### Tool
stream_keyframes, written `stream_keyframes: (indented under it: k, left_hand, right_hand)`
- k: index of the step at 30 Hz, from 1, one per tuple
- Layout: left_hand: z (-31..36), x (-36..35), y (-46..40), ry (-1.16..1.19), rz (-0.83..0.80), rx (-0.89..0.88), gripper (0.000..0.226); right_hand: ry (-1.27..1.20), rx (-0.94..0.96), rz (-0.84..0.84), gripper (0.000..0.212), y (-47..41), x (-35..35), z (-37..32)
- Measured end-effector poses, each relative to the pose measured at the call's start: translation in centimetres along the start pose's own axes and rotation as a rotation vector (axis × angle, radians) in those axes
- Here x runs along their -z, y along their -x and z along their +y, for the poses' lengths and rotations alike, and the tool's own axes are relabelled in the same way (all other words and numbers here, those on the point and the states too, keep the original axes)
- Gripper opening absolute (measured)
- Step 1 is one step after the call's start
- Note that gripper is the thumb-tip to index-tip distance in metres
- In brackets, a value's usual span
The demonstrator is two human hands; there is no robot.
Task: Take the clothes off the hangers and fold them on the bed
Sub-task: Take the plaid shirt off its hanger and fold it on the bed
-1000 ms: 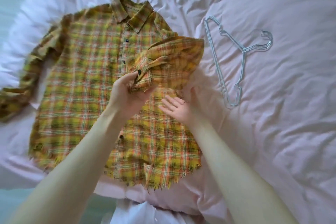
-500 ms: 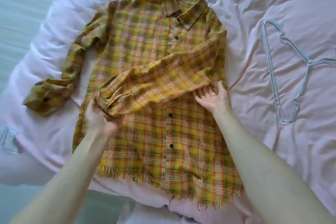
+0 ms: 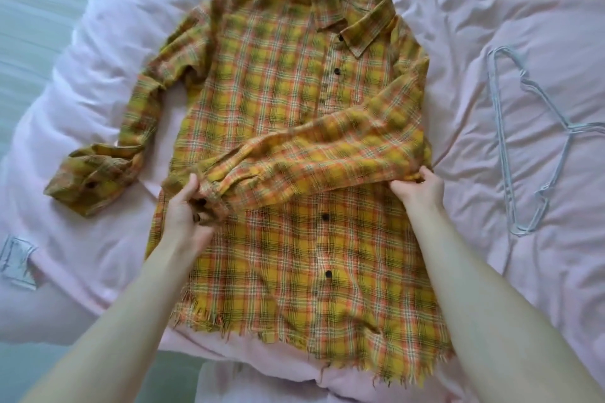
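Observation:
A yellow and orange plaid shirt (image 3: 271, 101) lies front up on the pink bed (image 3: 540, 271), buttons closed, collar at the top. Its right sleeve (image 3: 314, 160) is laid across the chest toward the left. My left hand (image 3: 186, 209) grips the cuff of that sleeve at the shirt's left edge. My right hand (image 3: 419, 188) pinches the fold of the same sleeve at the shirt's right edge. The other sleeve (image 3: 131, 141) lies spread out to the left, with its cuff on the bed.
A pale blue wire hanger (image 3: 523, 147) lies bare on the bed to the right of the shirt. A small white label (image 3: 16, 258) shows at the bed's left edge. The floor shows along the left side.
My left hand has drawn the cuff across the shirt to its left edge, straightening the sleeve. My right hand has gone from lying flat to pinching the fold at the right edge.

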State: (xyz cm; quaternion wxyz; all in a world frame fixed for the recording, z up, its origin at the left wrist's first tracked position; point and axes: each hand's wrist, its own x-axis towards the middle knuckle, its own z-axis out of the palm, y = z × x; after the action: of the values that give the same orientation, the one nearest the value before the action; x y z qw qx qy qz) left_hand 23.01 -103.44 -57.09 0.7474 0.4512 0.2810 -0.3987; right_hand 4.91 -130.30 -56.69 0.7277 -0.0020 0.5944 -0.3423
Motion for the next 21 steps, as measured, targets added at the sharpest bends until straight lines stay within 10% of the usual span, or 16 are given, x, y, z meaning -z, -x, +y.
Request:
stream_keyframes:
  k: [6, 11, 21]
  left_hand:
    - [-1.3, -0.2, -0.7, -0.346, 0.189, -0.016, 0.037]
    - [-3.3, -2.4, -0.6, -0.702, 0.356, -0.009, 0.011]
    - [-5.5, -3.5, -0.5, -1.634, 0.512, -0.352, 0.032]
  right_hand:
    - [-0.104, 0.066, -0.006, 0.036, -1.6, 1.3, -2.7]
    - [-0.119, 0.037, 0.011, 0.039, -2.4, 1.9, -4.6]
    - [0.804, 0.241, 0.428, 0.032, -4.2, 3.6, -5.2]
